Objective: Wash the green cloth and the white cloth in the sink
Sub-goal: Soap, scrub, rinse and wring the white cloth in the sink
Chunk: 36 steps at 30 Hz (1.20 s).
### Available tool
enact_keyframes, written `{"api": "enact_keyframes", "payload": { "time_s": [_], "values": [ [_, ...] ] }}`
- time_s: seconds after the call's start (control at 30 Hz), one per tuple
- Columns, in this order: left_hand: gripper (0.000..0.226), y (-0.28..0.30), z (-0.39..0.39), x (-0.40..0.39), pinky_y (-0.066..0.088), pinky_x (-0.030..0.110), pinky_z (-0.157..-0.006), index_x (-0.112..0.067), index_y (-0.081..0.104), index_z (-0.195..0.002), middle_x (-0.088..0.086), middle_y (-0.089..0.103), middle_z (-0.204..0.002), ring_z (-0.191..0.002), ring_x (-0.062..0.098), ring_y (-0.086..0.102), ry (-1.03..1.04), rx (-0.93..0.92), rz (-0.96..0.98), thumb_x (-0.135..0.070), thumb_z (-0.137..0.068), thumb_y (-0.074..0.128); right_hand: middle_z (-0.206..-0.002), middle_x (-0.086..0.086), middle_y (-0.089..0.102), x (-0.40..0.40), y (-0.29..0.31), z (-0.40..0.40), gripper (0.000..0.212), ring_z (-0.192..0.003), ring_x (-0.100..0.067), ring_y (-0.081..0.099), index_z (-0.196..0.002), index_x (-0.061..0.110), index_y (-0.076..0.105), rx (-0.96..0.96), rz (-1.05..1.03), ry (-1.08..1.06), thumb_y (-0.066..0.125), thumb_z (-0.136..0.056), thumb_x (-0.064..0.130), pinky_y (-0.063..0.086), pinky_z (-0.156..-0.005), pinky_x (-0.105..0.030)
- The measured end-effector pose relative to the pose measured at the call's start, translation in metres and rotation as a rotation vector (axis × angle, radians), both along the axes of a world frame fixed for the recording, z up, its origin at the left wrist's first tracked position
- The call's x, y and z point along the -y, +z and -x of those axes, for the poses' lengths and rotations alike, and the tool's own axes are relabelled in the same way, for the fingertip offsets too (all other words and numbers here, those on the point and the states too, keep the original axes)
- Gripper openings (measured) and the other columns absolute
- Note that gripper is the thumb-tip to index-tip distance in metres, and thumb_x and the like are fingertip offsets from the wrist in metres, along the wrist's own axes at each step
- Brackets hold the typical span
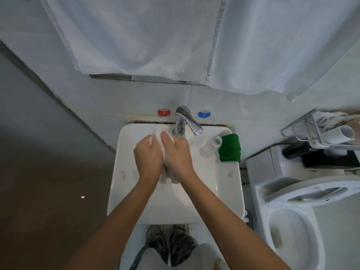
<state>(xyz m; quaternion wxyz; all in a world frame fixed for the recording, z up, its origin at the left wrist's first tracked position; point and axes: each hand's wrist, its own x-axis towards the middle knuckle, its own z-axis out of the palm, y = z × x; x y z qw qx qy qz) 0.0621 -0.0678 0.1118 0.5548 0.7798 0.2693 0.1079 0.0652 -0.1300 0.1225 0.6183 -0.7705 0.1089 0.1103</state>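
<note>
Over the white sink (224,178), my left hand (149,157) and my right hand (178,155) press together around the white cloth (157,136). The cloth is bunched between my palms; a wet lump of it shows above my fingers, just left of the chrome tap (185,121), and more of it hangs below my wrists. The green cloth (229,148) lies folded on the sink's right rim, apart from both hands.
A clear glass (211,146) lies on the rim beside the green cloth. White towels (146,36) hang on the wall above. A toilet (296,221) stands to the right, with a shelf rack (319,131) above it. Red and blue markers flank the tap.
</note>
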Motion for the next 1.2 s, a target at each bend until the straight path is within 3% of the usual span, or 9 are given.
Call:
{"api": "enact_keyframes", "payload": {
  "time_s": [0.13,0.2,0.3,0.43,0.57,0.73,0.9,1.03,1.2],
  "values": [
    [0.04,0.004,0.009,0.012,0.039,0.016,-0.051,-0.017,0.05,-0.059,-0.005,0.05,-0.053,-0.051,0.007,0.049,-0.032,0.028,0.007,-0.031,-0.096,0.049,-0.07,-0.002,0.06,0.003,0.004,-0.014,0.033,-0.057,0.001,0.056,-0.077,0.013,0.056,-0.105,-0.016,-0.076,0.041,-0.101,0.031,0.043,-0.055,-0.016],
    [0.039,0.003,-0.003,0.0,0.04,0.021,-0.054,-0.015,0.05,-0.06,-0.001,0.052,-0.057,-0.056,0.011,0.049,-0.004,-0.044,0.025,-0.028,-0.097,0.049,-0.079,-0.004,0.064,0.001,0.004,0.003,0.032,-0.074,-0.009,0.064,-0.087,0.013,0.061,-0.106,-0.008,-0.04,0.042,-0.102,0.034,0.051,-0.064,-0.021],
    [0.043,0.002,0.002,0.0,0.035,0.023,-0.05,-0.018,0.046,-0.054,-0.002,0.048,-0.052,-0.054,0.014,0.048,-0.015,-0.04,0.033,-0.025,-0.096,0.049,-0.073,-0.009,0.063,0.004,0.008,0.003,0.036,-0.071,-0.021,0.063,-0.078,0.009,0.061,-0.099,-0.04,-0.043,0.045,-0.1,0.032,0.052,-0.067,-0.033],
    [0.044,0.01,0.015,0.011,0.041,0.025,-0.052,-0.015,0.049,-0.056,0.0,0.051,-0.052,-0.052,0.015,0.052,-0.097,0.051,-0.002,-0.034,-0.096,0.048,-0.055,0.003,0.053,0.005,0.011,-0.014,0.034,-0.059,-0.017,0.052,-0.067,0.015,0.049,-0.187,-0.11,-0.11,0.048,-0.098,0.029,0.044,-0.056,-0.029],
    [0.043,0.003,0.0,-0.005,0.037,0.025,-0.053,-0.018,0.045,-0.054,-0.003,0.047,-0.052,-0.051,0.011,0.044,-0.025,-0.04,-0.012,-0.021,-0.096,0.048,-0.07,0.002,0.063,0.001,0.013,0.013,0.036,-0.073,-0.014,0.065,-0.068,0.026,0.056,-0.107,-0.018,-0.044,0.045,-0.1,0.035,0.054,-0.068,-0.03],
    [0.042,0.01,0.022,0.01,0.035,0.017,-0.048,-0.02,0.044,-0.054,-0.008,0.045,-0.049,-0.047,0.005,0.043,-0.134,0.102,-0.065,-0.023,-0.096,0.051,-0.056,-0.001,0.052,0.006,0.015,-0.005,0.042,-0.056,-0.013,0.051,-0.062,0.015,0.051,-0.13,-0.067,-0.168,0.046,-0.1,0.032,0.043,-0.054,-0.027],
    [0.044,0.005,0.002,-0.007,0.032,0.028,-0.052,-0.021,0.038,-0.051,-0.006,0.04,-0.048,-0.05,0.009,0.038,-0.047,0.015,-0.006,-0.012,-0.093,0.049,-0.066,-0.008,0.058,0.005,0.019,0.016,0.042,-0.063,-0.017,0.058,-0.068,0.006,0.058,-0.016,-0.045,-0.017,0.046,-0.1,0.03,0.05,-0.063,-0.035],
    [0.032,0.012,0.019,0.014,0.037,0.021,-0.051,-0.012,0.051,-0.063,-0.003,0.05,-0.056,-0.053,0.009,0.048,-0.093,0.046,-0.079,-0.016,-0.095,0.049,-0.052,0.004,0.05,0.012,0.021,-0.009,0.042,-0.048,-0.006,0.047,-0.06,0.016,0.048,-0.071,-0.084,-0.176,0.048,-0.099,0.03,0.04,-0.051,-0.023],
    [0.041,0.001,0.002,-0.021,0.033,0.032,-0.053,-0.017,0.04,-0.054,-0.001,0.043,-0.051,-0.051,0.014,0.038,-0.236,-0.012,-0.212,-0.022,-0.093,0.051,-0.077,-0.013,0.072,0.02,0.012,0.014,0.041,-0.069,-0.015,0.067,-0.08,0.003,0.069,-0.128,-0.013,0.053,0.052,-0.096,0.037,0.055,-0.067,-0.035]
  ]
}}
